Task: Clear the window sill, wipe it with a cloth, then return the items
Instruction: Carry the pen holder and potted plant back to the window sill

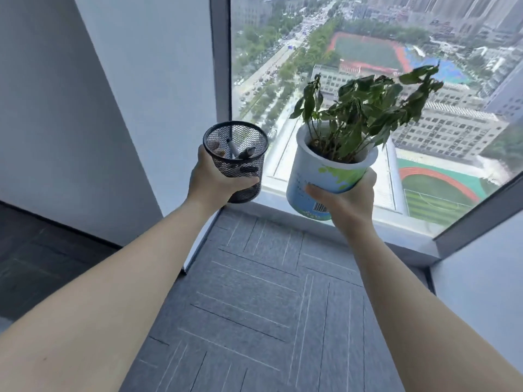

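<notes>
My left hand (215, 179) grips a black wire-mesh pen holder (236, 154) with a few pens inside, held up in the air. In my right hand (349, 199) is a white plant pot (319, 176) printed in blue and green, tilted slightly left, with a leafy green plant (365, 108) growing from it. Both items hang in front of the window glass, above the narrow pale window sill (396, 222) that runs along the foot of the glass. No cloth is in view.
A large window (368, 52) looks down on a city with sports fields. A grey window frame post (220, 66) and a white wall (99, 108) stand at the left. Grey patterned carpet (268, 306) covers the floor below my arms. Another white wall (486, 278) is at the right.
</notes>
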